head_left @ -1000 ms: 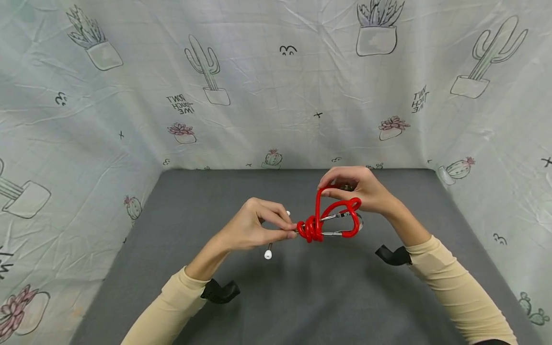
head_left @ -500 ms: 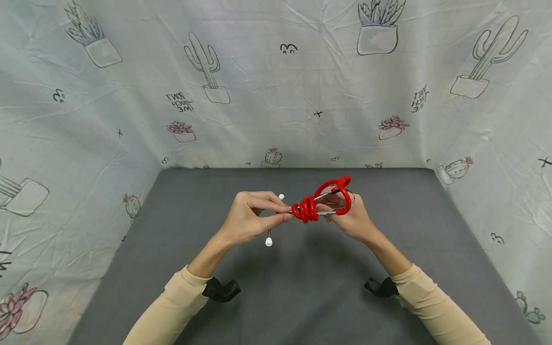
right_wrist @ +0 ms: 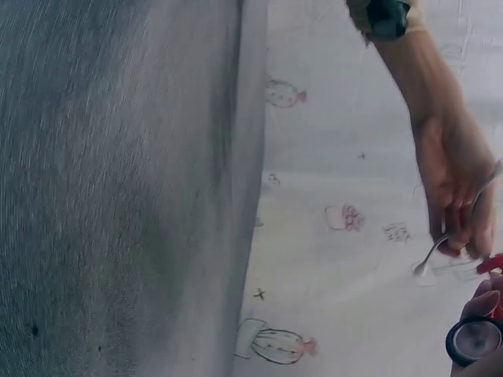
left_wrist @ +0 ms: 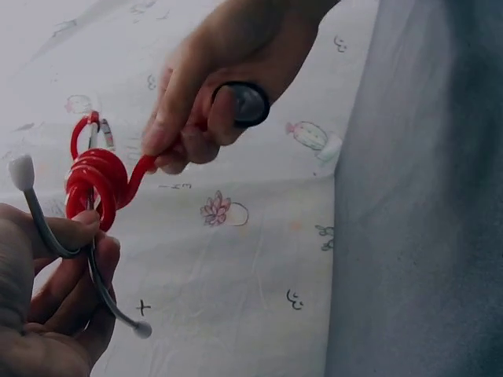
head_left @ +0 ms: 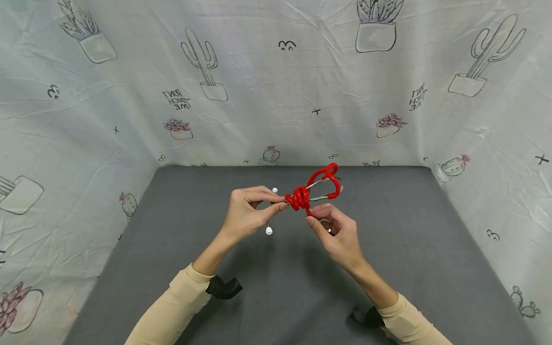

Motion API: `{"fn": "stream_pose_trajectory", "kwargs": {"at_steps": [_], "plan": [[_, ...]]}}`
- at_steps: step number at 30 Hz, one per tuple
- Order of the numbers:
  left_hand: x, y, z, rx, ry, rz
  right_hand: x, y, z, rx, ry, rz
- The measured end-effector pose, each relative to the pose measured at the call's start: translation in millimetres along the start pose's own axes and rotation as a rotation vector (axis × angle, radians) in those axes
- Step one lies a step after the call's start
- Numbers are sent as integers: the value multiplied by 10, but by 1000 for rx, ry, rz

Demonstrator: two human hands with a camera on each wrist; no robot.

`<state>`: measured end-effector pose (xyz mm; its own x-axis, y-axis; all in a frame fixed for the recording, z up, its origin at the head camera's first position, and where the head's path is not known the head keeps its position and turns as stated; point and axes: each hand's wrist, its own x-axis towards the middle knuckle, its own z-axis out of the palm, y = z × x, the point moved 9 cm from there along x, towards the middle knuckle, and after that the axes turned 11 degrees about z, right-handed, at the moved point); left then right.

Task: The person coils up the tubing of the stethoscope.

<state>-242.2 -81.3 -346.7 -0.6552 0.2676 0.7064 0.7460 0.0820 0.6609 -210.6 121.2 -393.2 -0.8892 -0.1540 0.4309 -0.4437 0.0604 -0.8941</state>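
Note:
Held up above the table is a stethoscope, its red tubing (head_left: 298,198) wound in several turns around the metal ear tubes (head_left: 319,197). A red loop (head_left: 331,170) stands out at the far right end. My left hand (head_left: 247,211) pinches the ear tubes between thumb and fingers, just left of the coil. White ear tips (head_left: 269,231) stick out on both sides of that hand. My right hand (head_left: 342,235), in front of the coil, pinches the tubing's free end between thumb and forefinger. The round chest piece (left_wrist: 242,105) sits in its curled fingers.
A dark grey table (head_left: 276,297) lies below both hands. White cloth (head_left: 258,86) printed with cacti hangs at the back and sides. Black wrist straps (head_left: 224,287) jut from both forearms.
My right hand has gone from above the coil, behind it, and down to its near side, drawing the tubing round. The stethoscope and left hand have shifted slightly up and left.

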Motion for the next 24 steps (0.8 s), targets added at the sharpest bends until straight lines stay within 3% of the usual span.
{"fn": "stream_pose_trajectory", "kwargs": {"at_steps": [10,16,24], "plan": [[23,-32,-50,26,30,27,-216,-321,88,-194,30,-168],[12,-17,-18,60,-33,7,-293,-510,71,-259,9,-270],[51,160,23,238,-177,40,-337,-778,146,-681,-85,-455]]}}
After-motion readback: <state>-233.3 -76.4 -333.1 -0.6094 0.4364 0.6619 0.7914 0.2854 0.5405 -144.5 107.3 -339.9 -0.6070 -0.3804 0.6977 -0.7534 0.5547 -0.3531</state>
